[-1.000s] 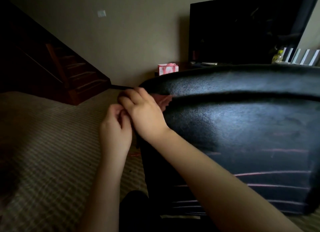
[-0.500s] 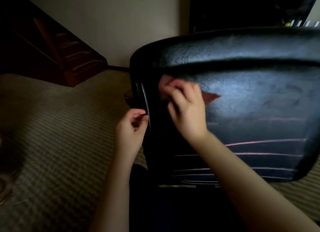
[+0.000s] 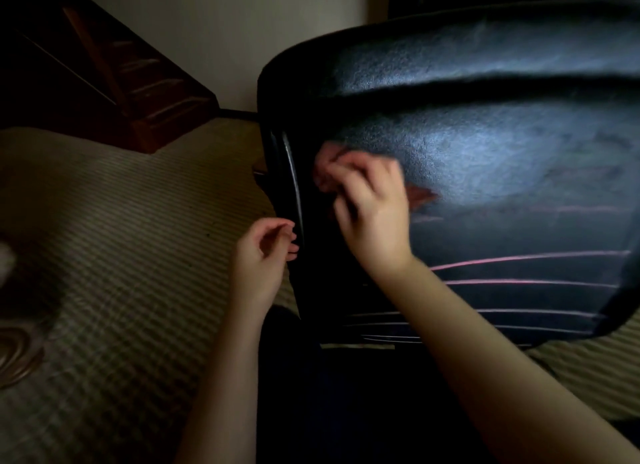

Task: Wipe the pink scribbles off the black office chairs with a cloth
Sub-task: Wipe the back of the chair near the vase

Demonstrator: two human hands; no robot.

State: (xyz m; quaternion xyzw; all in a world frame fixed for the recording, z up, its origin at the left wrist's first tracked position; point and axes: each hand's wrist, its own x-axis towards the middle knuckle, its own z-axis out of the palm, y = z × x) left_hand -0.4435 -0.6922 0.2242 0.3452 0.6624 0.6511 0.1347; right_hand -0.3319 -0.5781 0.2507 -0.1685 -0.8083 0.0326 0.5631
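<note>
scene: a person works on the padded back of a black office chair (image 3: 485,144) in a dim room, seen from their own head.
right hand: the right hand (image 3: 372,207) presses a pinkish cloth (image 3: 420,196) against the left part of the chair back. its fingers are curled and bunched on the cloth, which shows at both sides of the hand. the hand is blurred, which suggests a rubbing stroke.
left hand: the left hand (image 3: 261,255) hangs just beside the chair's left edge, fingers loosely curled and slightly apart, holding nothing. whether the tips touch the edge cannot be told. it looks placed to steady the chair should it swivel.
scribbles: pink lines (image 3: 526,256) run across the lower, nearer part of the back, right of and below the cloth. a fainter one lies just right of the hand.
why there: the cloth sits above the marks and the upper panel shows no pink, so the wiping seems to go from the top downward.
progress: judged early to middle, with several lines to clear.
surroundings: striped carpet (image 3: 104,255) at left, a dark staircase (image 3: 149,92) at far left.
</note>
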